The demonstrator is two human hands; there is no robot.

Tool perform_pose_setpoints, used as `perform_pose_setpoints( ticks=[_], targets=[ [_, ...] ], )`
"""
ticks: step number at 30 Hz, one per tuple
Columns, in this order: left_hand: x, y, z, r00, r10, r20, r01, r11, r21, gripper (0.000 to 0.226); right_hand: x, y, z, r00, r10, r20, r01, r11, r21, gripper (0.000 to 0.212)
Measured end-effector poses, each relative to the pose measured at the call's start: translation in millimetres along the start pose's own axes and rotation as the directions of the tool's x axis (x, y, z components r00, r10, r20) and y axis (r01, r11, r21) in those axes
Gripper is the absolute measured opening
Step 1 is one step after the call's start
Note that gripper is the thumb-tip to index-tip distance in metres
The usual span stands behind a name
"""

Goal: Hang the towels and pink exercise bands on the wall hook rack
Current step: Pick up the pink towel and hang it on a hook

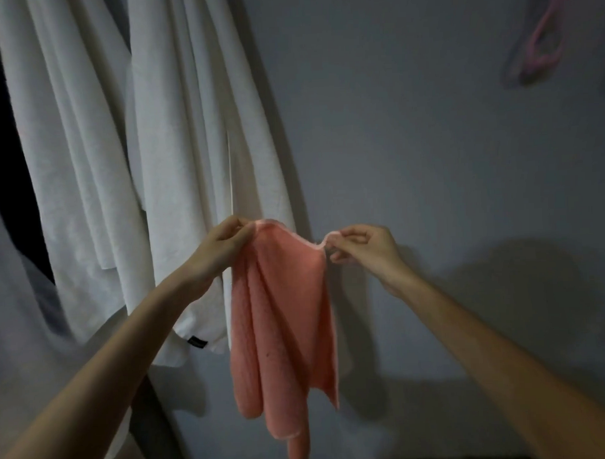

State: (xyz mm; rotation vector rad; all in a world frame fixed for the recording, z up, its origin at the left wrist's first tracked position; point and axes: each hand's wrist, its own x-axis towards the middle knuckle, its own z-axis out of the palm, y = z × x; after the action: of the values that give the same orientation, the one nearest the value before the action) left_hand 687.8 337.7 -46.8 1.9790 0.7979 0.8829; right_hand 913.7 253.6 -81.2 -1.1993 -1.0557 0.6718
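A small salmon-pink towel (283, 319) hangs in folds in front of the grey wall (428, 139), held up by its top edge. My left hand (223, 247) pinches the left top corner. My right hand (367, 251) pinches the right top corner, a short way from the left hand. Two large white towels (174, 130) hang down the wall at the left, just behind my left hand. A pink exercise band (541, 46) hangs on the wall at the upper right, blurred. The hook rack itself is out of view above.
A dark gap (4, 171) shows at the far left edge beside the white towels. A pale cloth (19, 325) fills the lower left corner. The wall between the white towels and the pink band is bare.
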Motion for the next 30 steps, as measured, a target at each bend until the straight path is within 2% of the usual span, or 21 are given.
perform_pose_setpoints(
  ticks=[2, 5, 8, 10, 13, 17, 21, 24, 26, 30],
  targets=[
    [10.2, 0.5, 4.7, 0.999, -0.025, -0.025, 0.026, 0.998, 0.059, 0.029, 11.4, -20.4, -8.9, 0.999, -0.052, -0.011, 0.051, 0.999, -0.014, 0.007],
    [26.1, 6.5, 11.3, 0.997, -0.011, -0.079, 0.020, 0.994, 0.108, 0.033, 31.1, -50.9, -18.5, 0.987, -0.145, 0.062, 0.152, 0.981, -0.118, 0.007],
    [43.5, 29.8, 18.5, 0.998, 0.046, 0.035, -0.052, 0.980, 0.193, 0.040, 57.0, -86.5, -23.2, 0.959, -0.234, 0.158, 0.267, 0.935, -0.232, 0.006],
    [58.0, 52.6, 28.3, 0.988, 0.102, 0.119, -0.118, 0.983, 0.138, 0.049, 73.9, -109.9, -21.6, 0.925, -0.294, 0.240, 0.359, 0.883, -0.303, 0.009],
    [85.7, 85.0, 44.2, 0.971, 0.191, 0.145, -0.198, 0.980, 0.033, 0.046, 98.0, -141.5, -17.9, 0.865, -0.389, 0.316, 0.493, 0.772, -0.400, 0.010],
    [123.3, 122.2, 46.8, 0.974, 0.225, 0.011, -0.224, 0.974, -0.026, 0.039, 130.7, -183.8, -23.7, 0.824, -0.494, 0.278, 0.567, 0.715, -0.409, 0.007],
    [157.2, 161.5, 36.5, 0.967, 0.246, -0.062, -0.250, 0.965, -0.083, 0.039, 162.3, -228.6, -34.6, 0.825, -0.525, 0.211, 0.564, 0.741, -0.363, 0.010],
    [179.1, 191.4, 25.9, 0.948, 0.308, -0.077, -0.308, 0.951, 0.008, 0.037, 180.8, -263.1, -42.6, 0.821, -0.533, 0.205, 0.570, 0.743, -0.351, 0.008],
    [192.3, 208.7, 17.5, 0.931, 0.345, -0.118, -0.339, 0.938, 0.069, 0.036, 191.3, -285.0, -45.2, 0.801, -0.557, 0.222, 0.597, 0.713, -0.368, 0.002],
    [215.5, 234.4, -5.2, 0.910, 0.378, -0.170, -0.354, 0.922, 0.156, 0.039, 215.0, -321.3, -41.7, 0.750, -0.622, 0.225, 0.655, 0.653, -0.380, 0.006]
  ],
)
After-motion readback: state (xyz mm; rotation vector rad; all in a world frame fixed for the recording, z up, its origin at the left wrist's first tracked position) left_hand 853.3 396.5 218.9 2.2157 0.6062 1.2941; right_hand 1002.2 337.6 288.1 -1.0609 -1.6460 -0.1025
